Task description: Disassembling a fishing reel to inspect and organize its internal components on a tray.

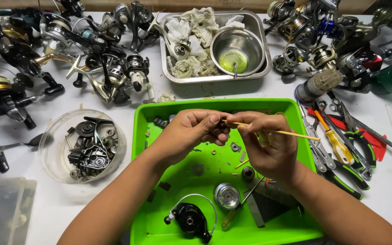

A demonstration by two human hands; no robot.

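Wooden stick [273,132], thin and pale, lies across the right hand [268,145], pinched between its thumb and fingers, with the long end pointing right past the hand and the short end meeting the left hand [196,131]. Left fingers are closed tight around a small dark part [222,121] at the stick's tip; what that part is cannot be told. Both hands hover together above a bright green plastic tray [141,136]. In the tray lie small washers and screws, a silver spool [227,196], a black reel rotor with a wire bail [190,221] and a screwdriver [239,209]. Left of the tray stands a clear round tub of dark reel parts [83,145]. Behind it sits a steel pan [214,45] with crumpled rags and a steel bowl holding yellow-green liquid [237,51]. Fishing reels [69,50] crowd the white table's far corners, and pliers with a yellow-handled screwdriver [336,143] lie to the right.
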